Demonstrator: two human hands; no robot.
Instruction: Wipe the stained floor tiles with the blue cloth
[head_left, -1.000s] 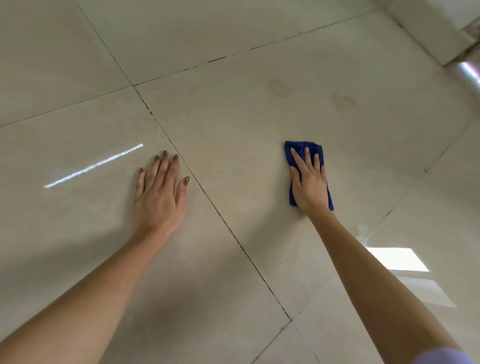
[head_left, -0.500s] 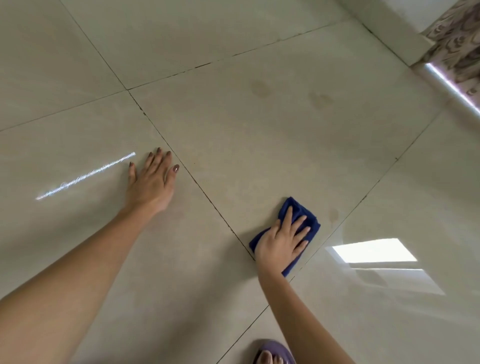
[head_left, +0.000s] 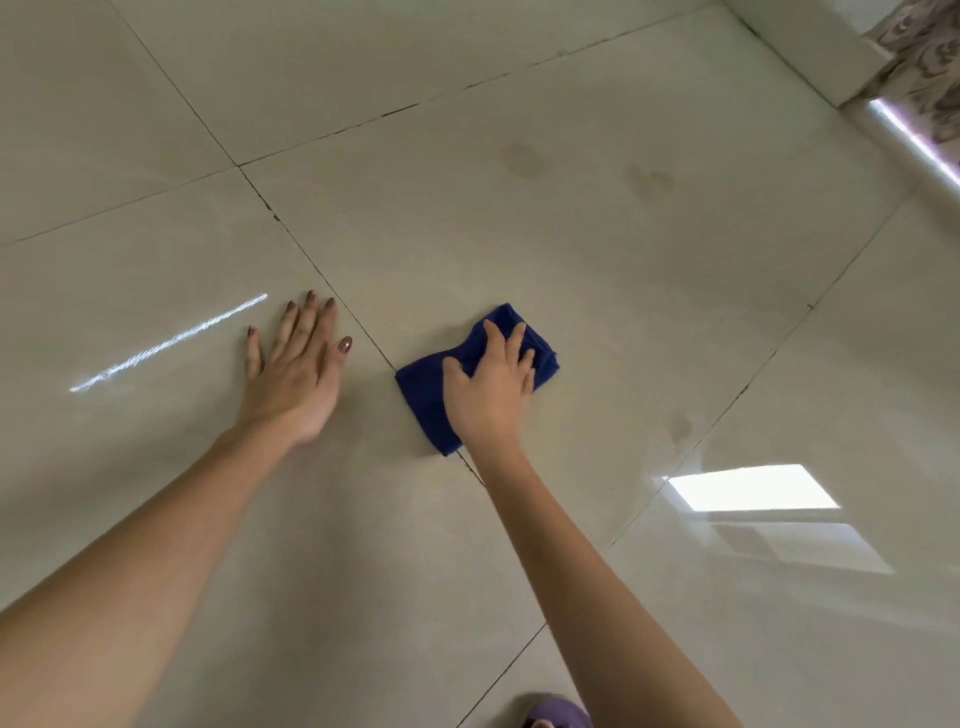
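Observation:
A folded blue cloth (head_left: 423, 397) lies on the glossy beige floor tiles (head_left: 571, 291), over the grout line near the middle. My right hand (head_left: 488, 387) presses flat on it with spread fingers, covering its centre. My left hand (head_left: 296, 374) rests palm down on the neighbouring tile to the left, fingers straight, holding nothing. Faint brownish stains sit farther out: one stain (head_left: 522, 158), a second stain (head_left: 652, 182), and a third stain (head_left: 680, 428) close to the right grout line.
A wall base (head_left: 810, 41) and a patterned curtain (head_left: 924, 67) close off the far right corner. Bright window reflections lie on the tiles at right (head_left: 753, 486) and left (head_left: 166, 343). A purple slipper (head_left: 558, 714) shows at the bottom edge.
My right hand slid the cloth from the far middle of the tile down toward me, then back up and left onto the grout line. My left hand stayed planted.

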